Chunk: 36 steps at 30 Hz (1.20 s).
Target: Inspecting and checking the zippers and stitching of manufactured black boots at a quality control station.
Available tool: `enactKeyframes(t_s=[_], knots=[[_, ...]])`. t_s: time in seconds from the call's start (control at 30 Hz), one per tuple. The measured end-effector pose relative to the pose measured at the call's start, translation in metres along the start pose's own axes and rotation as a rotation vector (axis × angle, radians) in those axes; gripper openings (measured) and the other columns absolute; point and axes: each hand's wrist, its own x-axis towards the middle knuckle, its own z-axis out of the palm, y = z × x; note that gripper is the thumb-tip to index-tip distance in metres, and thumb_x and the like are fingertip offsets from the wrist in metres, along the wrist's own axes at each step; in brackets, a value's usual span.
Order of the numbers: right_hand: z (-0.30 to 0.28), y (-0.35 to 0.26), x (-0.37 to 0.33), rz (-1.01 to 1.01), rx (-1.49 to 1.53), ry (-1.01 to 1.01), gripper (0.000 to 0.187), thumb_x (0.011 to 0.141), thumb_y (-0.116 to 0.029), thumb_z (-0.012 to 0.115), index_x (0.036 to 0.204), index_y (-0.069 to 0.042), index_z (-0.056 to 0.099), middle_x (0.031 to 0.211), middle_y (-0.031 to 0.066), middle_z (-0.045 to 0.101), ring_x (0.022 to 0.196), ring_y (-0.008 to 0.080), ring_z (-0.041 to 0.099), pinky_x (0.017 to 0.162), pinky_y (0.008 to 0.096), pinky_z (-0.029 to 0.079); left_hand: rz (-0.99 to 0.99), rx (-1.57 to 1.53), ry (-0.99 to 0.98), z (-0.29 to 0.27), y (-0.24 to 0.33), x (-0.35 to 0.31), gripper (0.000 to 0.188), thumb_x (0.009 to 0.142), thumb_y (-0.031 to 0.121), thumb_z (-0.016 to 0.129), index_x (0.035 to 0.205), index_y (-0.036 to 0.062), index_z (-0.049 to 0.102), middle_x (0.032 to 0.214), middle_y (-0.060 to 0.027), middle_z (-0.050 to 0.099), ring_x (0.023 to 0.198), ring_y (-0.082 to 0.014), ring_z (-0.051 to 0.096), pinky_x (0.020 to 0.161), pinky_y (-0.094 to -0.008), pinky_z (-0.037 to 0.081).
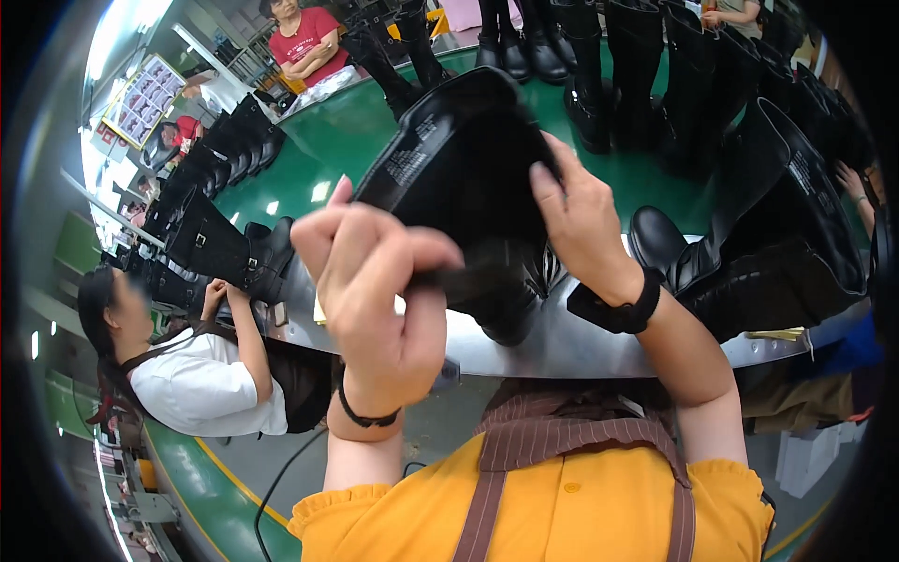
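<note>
Boot held up in both hands above the edge of a green conveyor belt.

Black tall boot [459, 178] is raised in front of the person, its open shaft tilted up and away, its lower part hanging between the two wrists. Left hand [375, 281] is closed in a fist on the boot's near lower edge, thumb pointing up beside the shaft. Right hand [581, 220] grips the shaft's right side, fingers [548, 178] curled over its rim into the opening. More black boots [749, 234] stand on the green belt [328, 140] behind; a seated co-worker in white [201, 375] handles another boot [234, 253] at left.
</note>
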Motion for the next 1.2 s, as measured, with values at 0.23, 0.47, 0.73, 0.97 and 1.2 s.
enactKeyframes(t_s=[0.23, 0.47, 0.73, 0.97, 1.2], knots=[[-0.017, -0.003, 0.007, 0.217, 0.068, -0.113, 0.028, 0.100, -0.018, 0.049, 0.120, -0.001, 0.057, 0.082, 0.0204, 0.063, 0.069, 0.0356, 0.061, 0.064, 0.0402, 0.048, -0.012, 0.012, 0.085, -0.005, 0.007, -0.016, 0.008, 0.051, 0.004, 0.057, 0.057, 0.0100, 0.059, 0.068, -0.0020, 0.042, 0.082, -0.0209, 0.044, 0.111, -0.0543, 0.035], [-0.015, -0.001, -0.008, -0.552, -0.226, 0.195, 0.046, 0.074, 0.003, 0.069, 0.119, -0.008, 0.066, 0.098, 0.0065, 0.060, 0.079, 0.0234, 0.061, 0.066, 0.0346, 0.053, -0.143, -0.014, 0.130, 0.005, 0.018, -0.005, 0.004, 0.056, 0.012, 0.059, 0.057, 0.0108, 0.062, 0.068, -0.0011, 0.046, 0.086, -0.0248, 0.042, 0.110, -0.0501, 0.032], [-0.013, 0.000, -0.016, -0.644, -0.133, 0.245, 0.041, 0.066, 0.006, 0.073, 0.104, -0.008, 0.072, 0.091, 0.0038, 0.060, 0.076, 0.0213, 0.060, 0.073, 0.0346, 0.058, -0.232, 0.085, -0.117, 0.005, 0.017, 0.034, 0.026, 0.085, 0.018, 0.071, 0.064, 0.0052, 0.061, 0.057, -0.0007, 0.046, 0.063, -0.0200, 0.041, 0.072, -0.0327, 0.035], [-0.013, 0.008, -0.019, -0.681, -0.057, 0.241, 0.048, 0.066, 0.005, 0.072, 0.112, -0.007, 0.069, 0.094, 0.0062, 0.060, 0.080, 0.0244, 0.061, 0.073, 0.0352, 0.057, -0.106, 0.220, -0.389, 0.028, -0.005, 0.069, 0.027, 0.090, 0.030, 0.066, 0.090, 0.0029, 0.070, 0.066, -0.0070, 0.062, 0.068, -0.0233, 0.055, 0.075, -0.0359, 0.041], [-0.028, -0.021, -0.011, -0.291, -0.143, -0.054, 0.084, 0.069, -0.002, 0.068, 0.147, -0.009, 0.040, 0.103, 0.0090, 0.049, 0.089, 0.0269, 0.057, 0.076, 0.0361, 0.052, -0.388, -0.389, -0.279, 0.055, -0.008, 0.054, 0.033, 0.093, 0.009, 0.059, 0.122, -0.0084, 0.058, 0.059, -0.0091, 0.053, 0.054, -0.0193, 0.049, 0.066, -0.0306, 0.043]])
